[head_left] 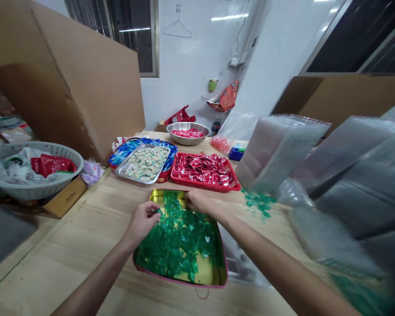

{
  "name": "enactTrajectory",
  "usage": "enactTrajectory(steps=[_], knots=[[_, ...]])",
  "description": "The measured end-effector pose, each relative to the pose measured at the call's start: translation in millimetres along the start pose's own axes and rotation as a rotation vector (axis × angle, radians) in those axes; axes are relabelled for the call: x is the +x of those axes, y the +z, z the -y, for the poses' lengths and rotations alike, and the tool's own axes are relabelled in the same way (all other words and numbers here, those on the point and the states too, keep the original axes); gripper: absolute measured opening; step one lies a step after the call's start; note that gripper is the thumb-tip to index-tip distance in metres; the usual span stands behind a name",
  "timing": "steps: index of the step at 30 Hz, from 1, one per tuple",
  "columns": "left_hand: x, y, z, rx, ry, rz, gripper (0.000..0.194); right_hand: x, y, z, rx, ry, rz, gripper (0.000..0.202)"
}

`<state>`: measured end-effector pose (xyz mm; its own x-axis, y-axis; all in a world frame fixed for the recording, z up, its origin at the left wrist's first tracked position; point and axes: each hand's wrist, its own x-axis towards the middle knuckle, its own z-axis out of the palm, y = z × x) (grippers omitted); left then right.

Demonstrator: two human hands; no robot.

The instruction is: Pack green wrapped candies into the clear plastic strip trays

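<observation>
A shallow tin (210,273) with a gold inside lies on the table in front of me, spread with many small translucent green pieces (181,237). Over its left side is my left hand (143,223), thumb and fingers pinched together near a green piece. Whatever sits between those fingertips is too small to make out. My right hand (197,202) is curled at the tin's far edge, fingers bent down toward the inside. Its fingertips are hidden, so I cannot tell whether it grips the rim or a piece.
Behind the tin stand a red basket (233,186) of red packets, a metal tray (118,172) of small pale pieces, and a steel bowl (188,141). At right are stacked clear plastic trays (266,149) and scattered green pieces (260,202). A grey colander (36,191) is at left.
</observation>
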<state>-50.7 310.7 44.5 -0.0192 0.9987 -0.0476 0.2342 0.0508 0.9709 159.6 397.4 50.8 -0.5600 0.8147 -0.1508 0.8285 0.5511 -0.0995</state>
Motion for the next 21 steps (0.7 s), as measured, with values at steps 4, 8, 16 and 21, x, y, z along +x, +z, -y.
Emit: enactTrajectory(steps=[4,8,16,21], knots=[[4.8,-10.5,-6.6,0.068,0.042,0.136,0.043,-42.1,-13.1,-53.8,0.265,0.058,-0.317,0.018],[-5.7,-23.5,-21.1,0.467,0.072,0.403,0.058,-88.5,-14.8,-135.8,0.155,0.450,-0.395,0.012],[-12.8,10.9,-10.8,0.988,0.244,0.477,0.039,-123.5,11.0,-171.6,0.104,0.695,-0.317,0.020],[22.5,40.1,-11.1,0.767,0.193,0.261,0.043,-122.3,12.5,-141.3,0.061,0.584,-0.277,0.010]])
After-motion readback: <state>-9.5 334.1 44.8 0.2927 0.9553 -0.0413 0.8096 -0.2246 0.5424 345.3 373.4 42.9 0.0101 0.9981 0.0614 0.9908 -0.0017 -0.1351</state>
